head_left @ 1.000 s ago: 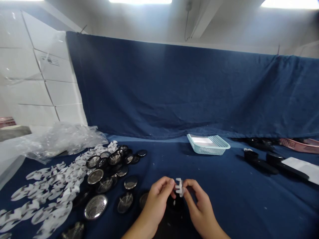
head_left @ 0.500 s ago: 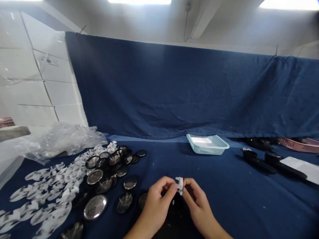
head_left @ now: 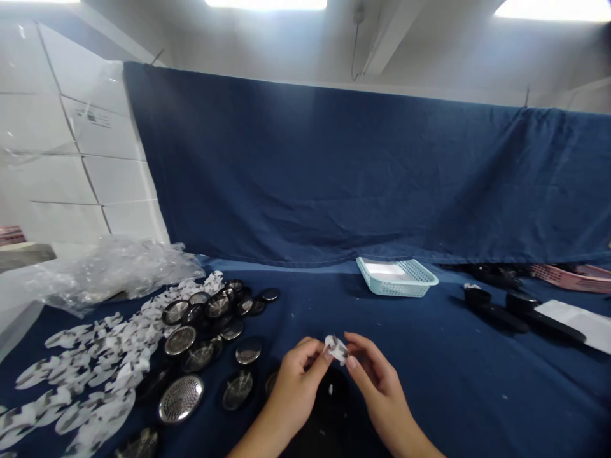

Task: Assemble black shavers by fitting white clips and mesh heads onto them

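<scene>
White plastic piece (head_left: 337, 348) is held up btwn the 2 hands, low centre of view: L hand (head_left: 298, 378) pinches its left edge w/ thumb + finger; R hand (head_left: 382, 385) has thumb + index parted at its right edge, can't tell if gripping. Blue cloth-covered desk (head_left: 449, 375) gives a wide gap fwd to lt-blue basket (head_left: 398, 290), which sits near the curtain (head_left: 334, 172) hem. R side: broad stretch of cloth out to black handled parts (head_left: 496, 315) + white sheet (head_left: 568, 321). L side tighter: black-rimmed discs (head_left: 181, 399), one part-hidden by L hand, then loose white pieces (head_left: 128, 337) + clear plastic bag (head_left: 128, 267) at back L.
</scene>
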{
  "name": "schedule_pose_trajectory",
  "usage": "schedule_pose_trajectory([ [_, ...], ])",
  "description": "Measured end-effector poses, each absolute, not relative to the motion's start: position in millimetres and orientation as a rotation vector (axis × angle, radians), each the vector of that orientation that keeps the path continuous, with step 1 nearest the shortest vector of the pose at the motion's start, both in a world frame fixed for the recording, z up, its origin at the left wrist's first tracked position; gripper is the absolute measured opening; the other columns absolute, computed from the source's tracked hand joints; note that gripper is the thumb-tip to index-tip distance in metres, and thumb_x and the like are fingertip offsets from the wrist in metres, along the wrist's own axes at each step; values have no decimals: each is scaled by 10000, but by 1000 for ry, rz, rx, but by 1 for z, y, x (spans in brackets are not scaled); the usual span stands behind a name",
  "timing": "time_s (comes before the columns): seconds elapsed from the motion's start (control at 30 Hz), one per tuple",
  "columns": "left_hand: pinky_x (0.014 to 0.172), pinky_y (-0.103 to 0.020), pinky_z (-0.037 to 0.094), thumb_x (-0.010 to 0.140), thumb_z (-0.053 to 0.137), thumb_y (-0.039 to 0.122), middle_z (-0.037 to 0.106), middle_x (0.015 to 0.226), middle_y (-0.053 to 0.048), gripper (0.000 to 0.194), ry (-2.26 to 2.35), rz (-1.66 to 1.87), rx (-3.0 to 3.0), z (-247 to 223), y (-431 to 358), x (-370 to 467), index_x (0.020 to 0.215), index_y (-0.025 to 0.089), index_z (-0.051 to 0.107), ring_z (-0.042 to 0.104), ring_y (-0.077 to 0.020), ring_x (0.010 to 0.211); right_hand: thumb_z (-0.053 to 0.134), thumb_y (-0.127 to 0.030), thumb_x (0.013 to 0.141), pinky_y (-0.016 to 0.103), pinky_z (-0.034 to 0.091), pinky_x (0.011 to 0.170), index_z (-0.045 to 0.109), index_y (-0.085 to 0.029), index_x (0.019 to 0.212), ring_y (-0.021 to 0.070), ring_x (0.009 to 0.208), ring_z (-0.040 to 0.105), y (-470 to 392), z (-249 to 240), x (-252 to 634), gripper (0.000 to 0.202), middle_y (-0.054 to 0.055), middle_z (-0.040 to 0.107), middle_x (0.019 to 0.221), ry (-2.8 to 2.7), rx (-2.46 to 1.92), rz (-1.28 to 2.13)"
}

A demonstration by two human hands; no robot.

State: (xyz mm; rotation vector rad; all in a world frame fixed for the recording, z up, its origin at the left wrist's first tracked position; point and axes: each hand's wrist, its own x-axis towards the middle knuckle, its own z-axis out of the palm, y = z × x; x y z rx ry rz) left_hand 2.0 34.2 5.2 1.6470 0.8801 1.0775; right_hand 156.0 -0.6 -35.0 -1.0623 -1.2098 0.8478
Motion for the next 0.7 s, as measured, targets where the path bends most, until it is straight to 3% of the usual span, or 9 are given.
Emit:
schedule_pose_trajectory([
  [0.2,691,-245,389,885,556,440,534,744,8,313,820,1054,1607,7,33,1,810,170,695,509,-170,742,564,-409,904,399,423,1032,581,-288,1219,253,1170,568,-3,-31,158,337,65,620,1250,-1385,-1015,854],
  [0.4,808,-283,426,887,575,403,661,877,-35,270,776,1014,1582,7,33,1,918,175,717,579,-215,882,599,-379,894,347,450,984,580,-307,1175,228,1128,591,-4,-32,157,291,41,643,1186,-1383,-1009,794],
  [0.57,899,-318,428,835,630,275,701,1006,-49,189,749,994,1550,9,33,0,997,197,688,607,-239,990,626,-361,879,340,463,947,585,-299,1149,225,1089,601,-3,-32,157,280,40,650,1147,-1354,-1020,763],
  [0.7,869,-314,448,748,587,141,687,1071,-54,337,857,1030,1504,9,37,-5,1073,209,648,605,-235,1016,598,-352,896,338,457,930,620,-289,1119,220,1056,610,-3,-26,157,233,43,656,1113,-1369,-1042,729],
])
